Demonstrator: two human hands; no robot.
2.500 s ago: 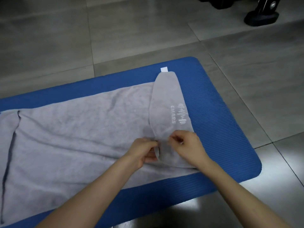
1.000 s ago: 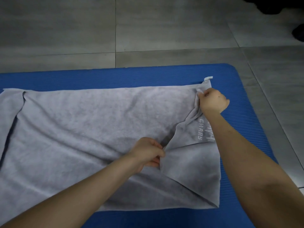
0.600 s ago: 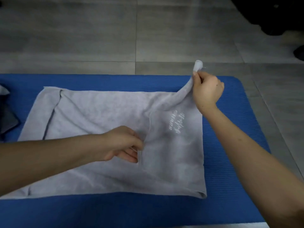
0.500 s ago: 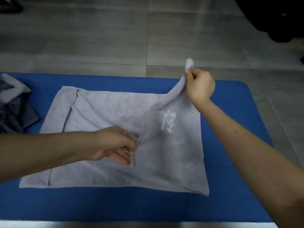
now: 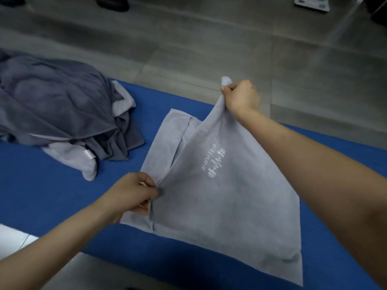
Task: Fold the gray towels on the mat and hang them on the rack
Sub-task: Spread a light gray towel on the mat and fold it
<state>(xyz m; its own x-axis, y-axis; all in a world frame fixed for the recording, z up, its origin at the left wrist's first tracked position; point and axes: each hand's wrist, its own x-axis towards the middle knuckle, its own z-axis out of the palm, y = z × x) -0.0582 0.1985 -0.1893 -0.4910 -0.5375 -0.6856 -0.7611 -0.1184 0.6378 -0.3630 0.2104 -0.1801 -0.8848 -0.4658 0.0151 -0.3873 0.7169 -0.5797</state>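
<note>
The light gray towel point(image 5: 219, 206) lies half-folded on the blue mat point(image 5: 52, 195). The right hand point(image 5: 240, 97) pinches one corner, lifted, while the left hand point(image 5: 134, 191) pinches the near folded edge. A pile of towels point(image 5: 58, 114) sits on the mat's left.

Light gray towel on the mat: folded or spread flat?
Mid-fold: the towel lies doubled on the blue mat, right hand holding a corner raised, left hand pinching an edge.

It was an indoor room, kind unclear: large gray floor tiles point(image 5: 209, 49) filled the upper frame, a blue foam mat point(image 5: 52, 195) lay below.
</note>
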